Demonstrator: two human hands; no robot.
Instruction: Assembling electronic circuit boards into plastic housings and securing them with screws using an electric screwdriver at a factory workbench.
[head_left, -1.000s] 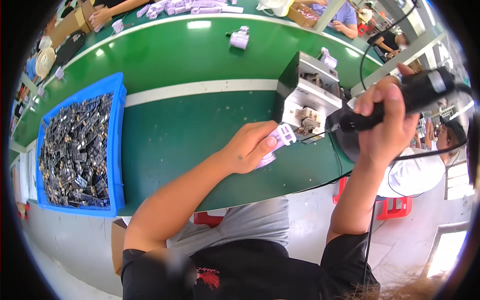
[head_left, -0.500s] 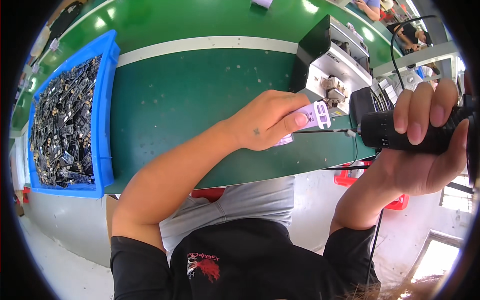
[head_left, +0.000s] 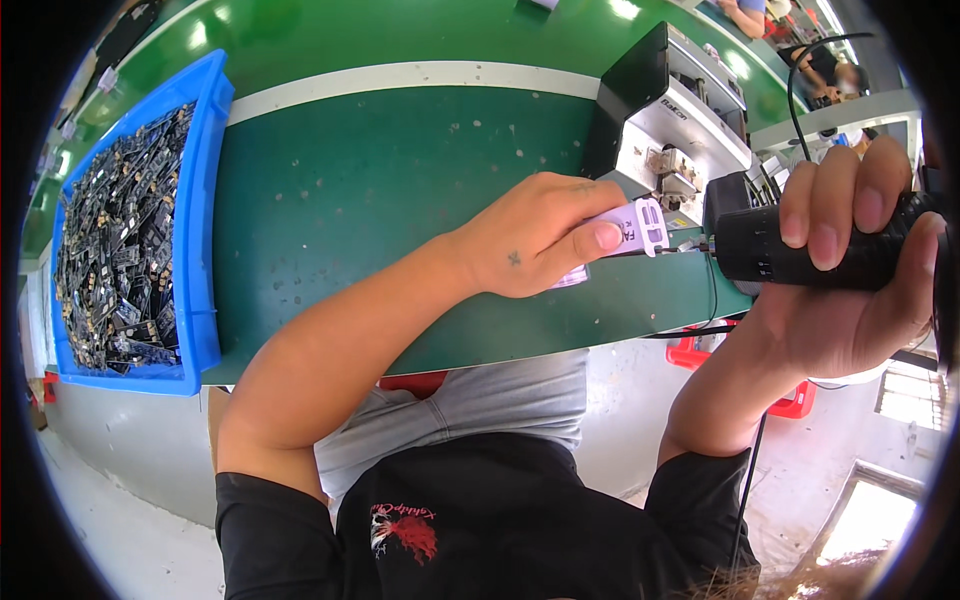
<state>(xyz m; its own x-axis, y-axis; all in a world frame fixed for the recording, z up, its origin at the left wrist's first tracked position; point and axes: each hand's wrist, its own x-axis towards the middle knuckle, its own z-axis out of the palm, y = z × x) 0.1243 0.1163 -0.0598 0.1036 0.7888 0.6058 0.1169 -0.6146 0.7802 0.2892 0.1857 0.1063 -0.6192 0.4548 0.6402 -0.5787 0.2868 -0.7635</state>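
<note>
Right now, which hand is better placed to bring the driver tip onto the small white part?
Right, probably. The right hand already grips the black electric screwdriver, whose tip points at the white part from close by. The left hand is taken up pinching that part steady beside the fixture.

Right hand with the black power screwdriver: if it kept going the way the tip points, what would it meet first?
Most likely the small white part pinched in the left hand; the screwdriver in the right hand points leftward at it, though depth is unclear.

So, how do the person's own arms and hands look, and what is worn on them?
Both forearms are bare, with no gloves. Short black sleeves end near the upper arms. The left hand has a small dark cross-shaped mark on its back. The right hand shows no rings or marks.
</note>
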